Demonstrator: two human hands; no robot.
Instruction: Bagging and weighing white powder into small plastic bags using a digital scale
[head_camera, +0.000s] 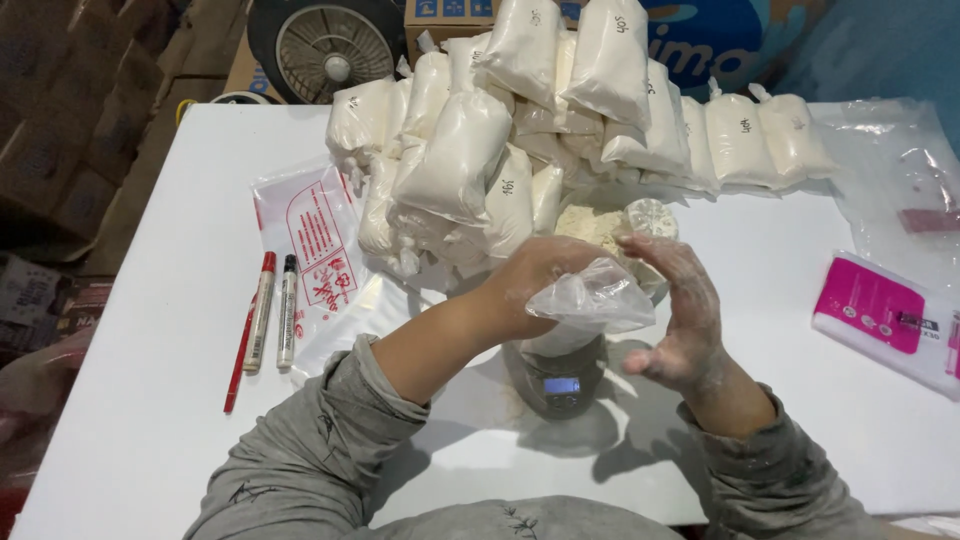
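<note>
The person works at a white table (150, 330), both forearms in grey sleeves. The left hand (535, 275) is closed on a clear plastic bag (592, 298), gripping it at its left edge; the bag looks empty and crumpled, and its loose body trails to the right, so its long axis runs roughly left to right between the two hands. The right hand (675, 310) is dusted with white powder and stands open, fingers together and extended, palm turned toward the bag. It holds nothing; its fingers lie just beside the bag's free end, and contact cannot be confirmed. The left hand is therefore the one in possession, the right the nearer to the free end.

Directly beneath the bag sits a small grey scale (560, 382) with a lit blue display. Just behind the hands is a heap of white powder (600, 228), partly hidden. Beyond it rises a stack of filled bags (520, 120), sealed and marked. Two markers (272, 312) and a thin red stick (238, 362) lie side by side to the left, well apart from the hands. A pink packet (872, 305) rests at the right.
</note>
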